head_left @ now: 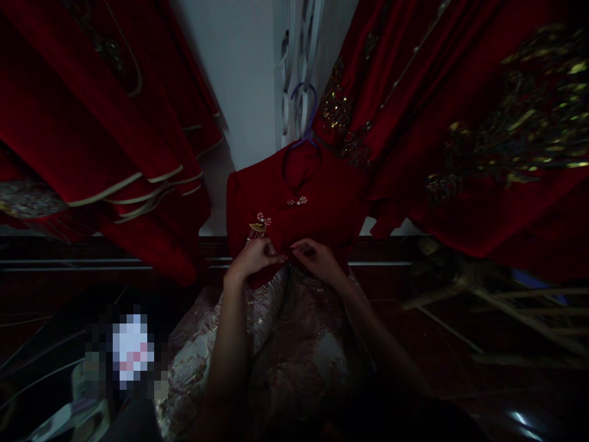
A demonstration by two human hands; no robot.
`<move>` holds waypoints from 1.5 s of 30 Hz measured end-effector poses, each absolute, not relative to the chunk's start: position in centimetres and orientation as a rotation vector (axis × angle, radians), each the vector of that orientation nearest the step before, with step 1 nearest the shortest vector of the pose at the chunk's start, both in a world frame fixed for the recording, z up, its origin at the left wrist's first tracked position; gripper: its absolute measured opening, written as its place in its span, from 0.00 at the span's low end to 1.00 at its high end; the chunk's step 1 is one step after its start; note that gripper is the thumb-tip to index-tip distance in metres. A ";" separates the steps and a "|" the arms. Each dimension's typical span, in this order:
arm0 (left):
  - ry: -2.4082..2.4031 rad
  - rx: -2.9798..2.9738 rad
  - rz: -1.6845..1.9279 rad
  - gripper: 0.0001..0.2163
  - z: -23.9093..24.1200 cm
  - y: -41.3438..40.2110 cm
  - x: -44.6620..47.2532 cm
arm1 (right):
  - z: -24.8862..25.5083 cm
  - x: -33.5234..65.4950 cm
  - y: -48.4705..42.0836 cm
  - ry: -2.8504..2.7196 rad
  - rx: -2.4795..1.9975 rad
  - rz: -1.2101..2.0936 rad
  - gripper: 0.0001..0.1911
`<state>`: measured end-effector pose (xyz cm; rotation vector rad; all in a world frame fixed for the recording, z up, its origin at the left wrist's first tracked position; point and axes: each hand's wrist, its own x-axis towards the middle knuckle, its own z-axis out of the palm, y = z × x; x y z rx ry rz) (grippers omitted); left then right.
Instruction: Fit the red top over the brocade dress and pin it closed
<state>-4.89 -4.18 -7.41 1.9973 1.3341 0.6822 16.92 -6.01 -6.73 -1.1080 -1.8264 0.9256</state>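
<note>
A short-sleeved red top [331, 184] hangs before me on a purple hanger [313, 110]. Pearl-like flower fastenings [297, 201] sit below its neckline, and a gold fan-shaped ornament [257, 227] decorates its left side. At the front opening near the hem, my left hand [255, 256] is closed in a pinch on the red top, beside a small beaded fastening [283, 258]. Just across the opening, my right hand [316, 259] pinches the edge of the same garment; its fingertips are dim. Below hangs a pale, shiny brocade skirt [267, 307].
Red garments with light piping [138, 141] hang at the left, and red garments with gold sequins [506, 123] at the right. White metal scrollwork [294, 61] supports the hanger. A wooden frame [488, 294] stands low right; a blurred bright patch [132, 350] lies lower left.
</note>
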 end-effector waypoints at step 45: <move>1.414 1.773 1.049 0.21 -5.6 -4.8 -4.7 | -6.5 17.5 -6.3 -1.866 -1.210 1.189 0.12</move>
